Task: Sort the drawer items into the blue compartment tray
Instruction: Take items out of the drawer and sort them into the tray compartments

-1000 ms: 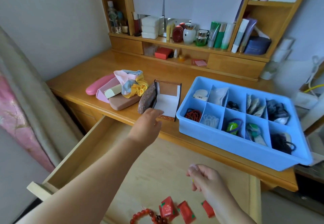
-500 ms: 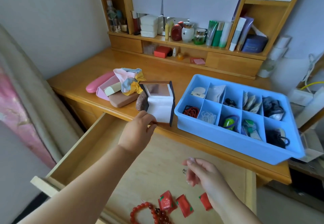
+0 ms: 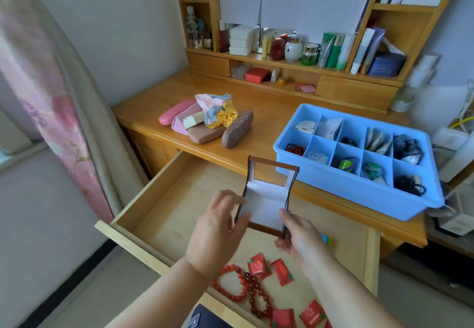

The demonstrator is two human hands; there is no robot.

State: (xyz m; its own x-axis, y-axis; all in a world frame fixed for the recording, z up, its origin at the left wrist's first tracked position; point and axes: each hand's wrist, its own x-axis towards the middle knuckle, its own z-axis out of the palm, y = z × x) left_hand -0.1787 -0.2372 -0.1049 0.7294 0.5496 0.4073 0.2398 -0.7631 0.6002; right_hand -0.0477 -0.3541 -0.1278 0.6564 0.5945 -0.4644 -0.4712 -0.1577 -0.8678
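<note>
An open brown box with a white lining [image 3: 266, 199] hangs in the air above the open wooden drawer [image 3: 164, 212]. My left hand [image 3: 220, 227] holds its left edge, and my right hand [image 3: 295, 232] pinches its lower right corner. The blue compartment tray [image 3: 354, 196] stands on the desk to the right, its cells holding small items. In the drawer near me lie red bead bracelets [image 3: 243, 286] and several red sachets [image 3: 282, 271].
On the desk behind the drawer lies a pile: a pink case [image 3: 174, 114], a brown case [image 3: 205, 134], a speckled pouch [image 3: 237, 128] and a coloured scrunchie [image 3: 220, 112]. Shelves with bottles and boxes [image 3: 295, 48] line the back. A pink curtain [image 3: 51, 91] hangs at the left.
My left hand lifted the open box off the desk and brought it towards me over the drawer. My right hand rose and took hold of its lower right corner.
</note>
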